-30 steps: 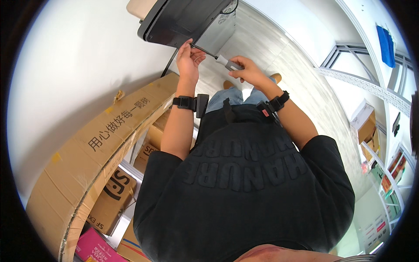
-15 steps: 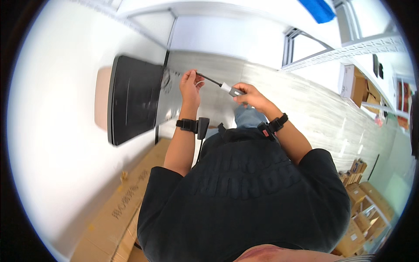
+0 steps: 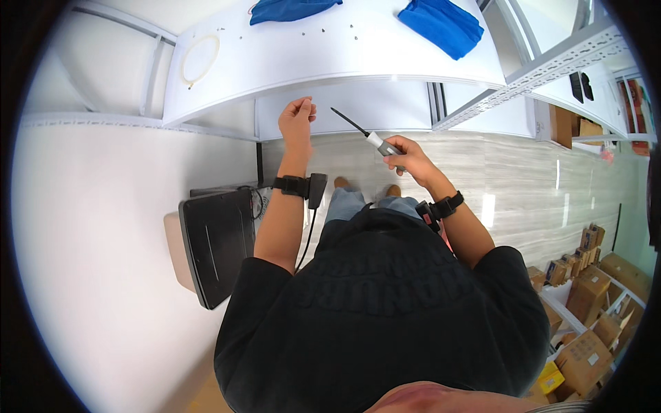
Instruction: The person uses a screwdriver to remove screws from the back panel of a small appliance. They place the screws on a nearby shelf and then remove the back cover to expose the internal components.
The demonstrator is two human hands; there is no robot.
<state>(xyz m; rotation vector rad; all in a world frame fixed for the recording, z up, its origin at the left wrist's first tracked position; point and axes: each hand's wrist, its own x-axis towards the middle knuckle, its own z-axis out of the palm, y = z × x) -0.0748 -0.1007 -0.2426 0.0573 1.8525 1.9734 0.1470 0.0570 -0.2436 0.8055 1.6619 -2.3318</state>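
Observation:
My right hand (image 3: 407, 160) is wrapped round the grey and white handle of a screwdriver (image 3: 375, 139). Its dark shaft points up and to the left, toward my other hand, without touching it. With fingers curled into a pinch, my left hand (image 3: 297, 125) is raised just below the front edge of a white shelf (image 3: 289, 65); anything between the fingertips is hidden. Several small dark pieces, like screws (image 3: 323, 31), lie scattered on the shelf. A cream-coloured loop of thin tubing or cord (image 3: 200, 62) rests at its left end.
Two blue cloth items (image 3: 441, 27) lie on the shelf. Perforated metal uprights and rails (image 3: 530, 65) frame it. A black, flat-topped object (image 3: 217, 244) stands at my left by the wall. Cardboard boxes (image 3: 585, 358) are stacked on racks at lower right.
My view has swung toward the shelf, bringing its top into sight. The screwdriver's tip, earlier at my left fingertips, is now apart from them. My left fingers have curled closer together.

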